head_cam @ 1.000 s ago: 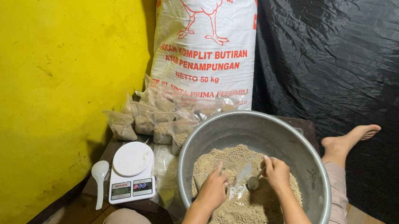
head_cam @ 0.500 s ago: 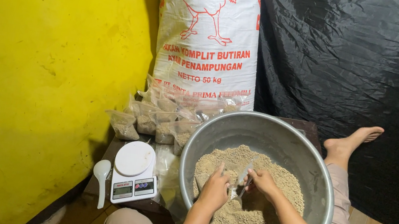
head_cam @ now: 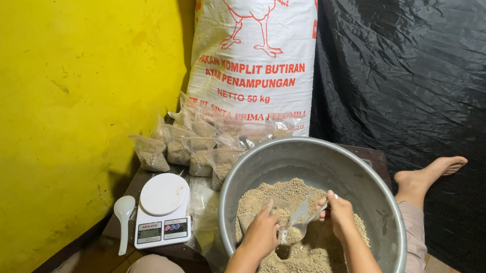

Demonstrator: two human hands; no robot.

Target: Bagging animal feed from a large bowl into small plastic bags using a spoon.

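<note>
Yellow wall to the left, black plastic sheet to the right, and between them a tall white feed sack [head_cam: 254, 49] standing upright behind a low dark tabletop [head_cam: 116, 229]. Resting just in front, a wide metal basin [head_cam: 374, 193] part-filled with tan crumbled feed [head_cam: 306, 272]. Inside the basin, left hand [head_cam: 261, 231] curled around one side of a small clear plastic bag [head_cam: 298, 214], fingers [head_cam: 261, 215] pressed together on its edge; right hand [head_cam: 340, 212] pinching the opposite edge, so the bag sits directly between both sets of fingers, mouth upward, bottom touching the feed. Long axis of the bag roughly upright, tilted slightly toward the right hand; both hands equally close, each already touching. Left of the fingers, beyond the basin rim: a cluster of filled clear bags [head_cam: 190, 148] against the sack, a small white kitchen scale [head_cam: 163, 211], and a white scoop [head_cam: 123, 221] lying beside it. Bare foot [head_cam: 424, 175] outstretched well to the right.
</note>
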